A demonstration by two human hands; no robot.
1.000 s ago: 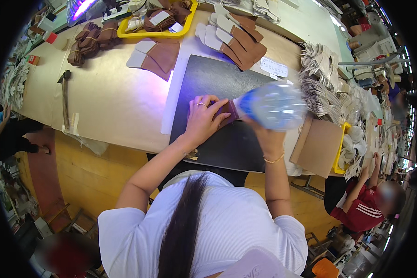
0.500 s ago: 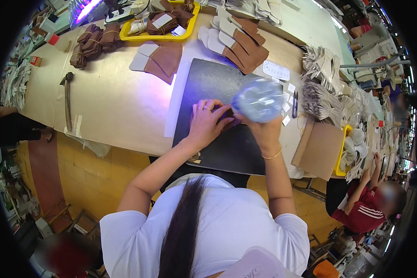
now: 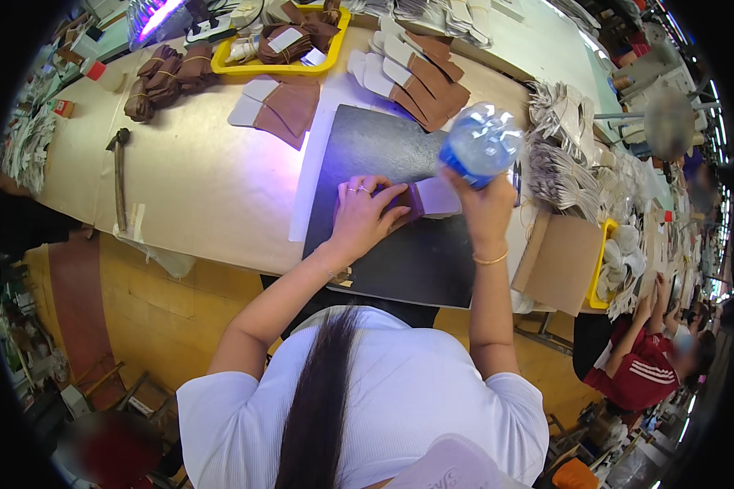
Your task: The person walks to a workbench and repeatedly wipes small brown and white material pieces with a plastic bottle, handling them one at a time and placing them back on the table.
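A black mat [image 3: 355, 155] lies on the table before me. On it is a small flat piece with a brown end and a white end [image 3: 438, 197]. My left hand [image 3: 369, 212] is closed over the brown end, thumb and fingertips pressed on its edge; much of that end is hidden under the fingers. My right hand [image 3: 488, 208] grips a clear plastic bottle [image 3: 485, 143] with a blue band, tilted and held up to the right of the piece. The bottle hides part of the mat's right side.
Brown-and-white pieces [image 3: 412, 77] lie fanned out beyond the mat, with a smaller group [image 3: 279, 106] to the left. A yellow tray [image 3: 334, 49] holds brown bundles. A hammer [image 3: 120, 175] lies at left; pale bundles [image 3: 559, 163] and a cardboard piece [image 3: 559, 257] are at right.
My right hand has moved the bottle up and to the right, away from my left hand. The piece's white end now shows. My left hand has stayed in place.
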